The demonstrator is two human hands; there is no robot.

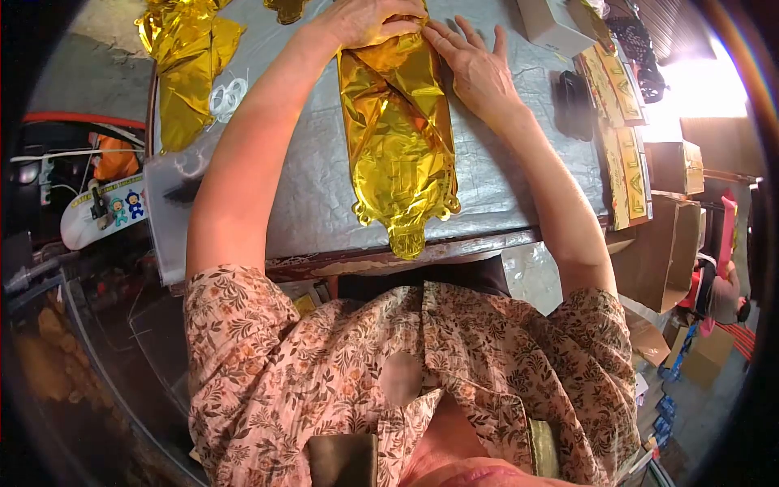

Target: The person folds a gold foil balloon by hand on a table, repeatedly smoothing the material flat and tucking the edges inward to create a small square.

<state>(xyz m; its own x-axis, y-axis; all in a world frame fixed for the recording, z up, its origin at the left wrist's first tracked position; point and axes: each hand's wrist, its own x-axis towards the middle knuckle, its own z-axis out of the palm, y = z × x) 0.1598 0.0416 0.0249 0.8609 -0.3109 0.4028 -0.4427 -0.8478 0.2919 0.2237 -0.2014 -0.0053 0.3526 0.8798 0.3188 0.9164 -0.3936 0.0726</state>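
A flat, creased gold foil balloon (402, 138) lies lengthwise on the table in front of me, its narrow tab pointing toward me and small looped tabs at its lower sides. My left hand (369, 23) is at its far end, fingers bent and closed together over the foil; the fingertips are partly hidden at the picture's top edge. Beside it, my right hand (480, 71) rests with fingers spread, the index side touching the foil's right edge and the other fingers on the table cover.
A grey plastic sheet covers the table (503, 195). More gold foil (191, 73) hangs at the left beside white ribbon (228, 99). To the right are a black object (574, 105), lettered boxes (626, 174) and a white box (556, 24). Another person (718, 292) is at far right.
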